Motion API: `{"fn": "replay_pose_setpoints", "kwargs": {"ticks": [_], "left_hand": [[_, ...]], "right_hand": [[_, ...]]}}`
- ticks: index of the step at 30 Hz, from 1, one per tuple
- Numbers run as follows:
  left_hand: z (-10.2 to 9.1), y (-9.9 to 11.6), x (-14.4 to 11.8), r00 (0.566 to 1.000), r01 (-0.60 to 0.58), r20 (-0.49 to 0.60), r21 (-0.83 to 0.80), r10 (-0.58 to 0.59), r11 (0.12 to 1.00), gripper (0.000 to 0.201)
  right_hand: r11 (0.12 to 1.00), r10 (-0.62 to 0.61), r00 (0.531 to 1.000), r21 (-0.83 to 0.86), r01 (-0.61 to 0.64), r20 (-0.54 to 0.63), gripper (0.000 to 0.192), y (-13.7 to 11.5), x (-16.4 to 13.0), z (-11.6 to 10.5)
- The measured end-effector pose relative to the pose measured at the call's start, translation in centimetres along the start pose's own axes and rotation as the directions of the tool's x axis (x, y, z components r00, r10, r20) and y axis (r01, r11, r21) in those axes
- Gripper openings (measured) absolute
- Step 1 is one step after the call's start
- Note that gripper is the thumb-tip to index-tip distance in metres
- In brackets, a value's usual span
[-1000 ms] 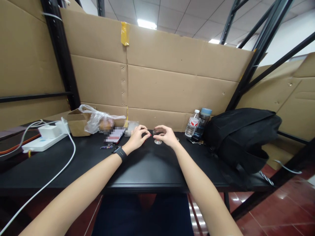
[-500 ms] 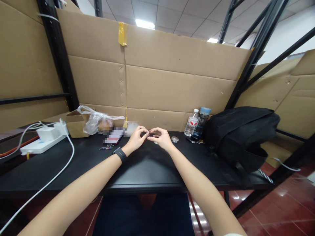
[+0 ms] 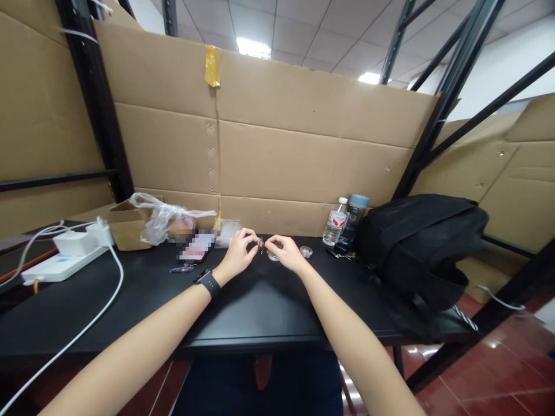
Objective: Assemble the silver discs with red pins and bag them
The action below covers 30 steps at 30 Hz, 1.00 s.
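Head view. At the centre of the frame the left hand (image 3: 237, 254) and the right hand (image 3: 284, 252) met above the black tabletop (image 3: 243, 300), fingertips drawn together around a small dark object (image 3: 261, 246) held between them; the left thumb and forefinger pinched it, while the right fingertips closed toward it, contact too small to tell. A dark wristband (image 3: 208, 282) circled the left wrist. Just below and right of the hands lay a small clear disc (image 3: 273, 257) and, farther right, a second clear disc (image 3: 306, 251). At right of centre stood a water bottle (image 3: 333, 229) beside a blue-capped flask (image 3: 352, 222), with a black backpack (image 3: 422, 248) to their right. At left of centre lay a clear plastic bag (image 3: 167, 218) against a cardboard box (image 3: 124, 230); at far left, a white power strip (image 3: 58, 263).
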<state>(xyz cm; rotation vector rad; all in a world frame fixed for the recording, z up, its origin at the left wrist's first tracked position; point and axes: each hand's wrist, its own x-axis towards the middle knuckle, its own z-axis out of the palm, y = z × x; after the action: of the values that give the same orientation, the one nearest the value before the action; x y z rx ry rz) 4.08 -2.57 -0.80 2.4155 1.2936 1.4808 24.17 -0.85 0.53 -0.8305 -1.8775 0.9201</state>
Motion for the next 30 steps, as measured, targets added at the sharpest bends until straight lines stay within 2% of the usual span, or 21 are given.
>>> {"fn": "replay_pose_setpoints", "kwargs": {"ticks": [4, 10, 14, 18, 21, 24, 27, 30], "left_hand": [[0.0, 0.4, 0.0, 1.0, 0.004, 0.003, 0.012, -0.004, 1.0, 0.008], [0.2, 0.5, -0.2, 0.998, 0.009, 0.058, 0.011, -0.009, 1.0, 0.011], [0.3, 0.2, -0.2, 0.997, 0.011, 0.079, -0.016, -0.01, 1.0, 0.013], [0.5, 0.3, -0.4, 0.994, 0.045, 0.103, -0.048, -0.04, 0.998, 0.028], [0.9, 0.4, -0.8, 0.974, 0.003, 0.225, 0.017, -0.007, 1.0, 0.036], [1.5, 0.2, -1.2, 0.943, -0.056, 0.331, 0.1, 0.02, 0.993, 0.035], [1.3, -0.7, -1.1, 0.941, -0.068, 0.337, 0.155, 0.012, 0.985, 0.038], [-0.1, -2.1, -0.7, 0.953, -0.054, 0.302, 0.227, -0.018, 0.972, 0.033]], "right_hand": [[0.998, 0.019, 0.996, -0.056, -0.014, 0.084, 0.038, 0.1, -0.1, -0.6], [0.993, 0.015, 0.996, -0.114, -0.004, 0.092, 0.028, 0.5, 0.1, -0.3], [0.958, -0.1, 0.994, -0.266, 0.11, 0.053, 0.017, 0.5, 0.3, -1.0], [0.905, -0.197, 0.979, -0.372, 0.204, 0.058, 0.012, 0.4, 0.3, -2.5], [0.914, -0.182, 0.979, -0.353, 0.202, 0.09, 0.012, 0.4, 0.2, -3.2], [0.915, -0.158, 0.984, -0.362, 0.178, 0.085, 0.012, 0.4, 0.2, -3.6], [0.868, -0.118, 0.991, -0.478, 0.132, 0.06, 0.012, 0.6, 0.2, -4.1], [0.799, -0.016, 0.999, -0.6, 0.034, 0.035, 0.013, 1.3, 0.2, -4.9]]}}
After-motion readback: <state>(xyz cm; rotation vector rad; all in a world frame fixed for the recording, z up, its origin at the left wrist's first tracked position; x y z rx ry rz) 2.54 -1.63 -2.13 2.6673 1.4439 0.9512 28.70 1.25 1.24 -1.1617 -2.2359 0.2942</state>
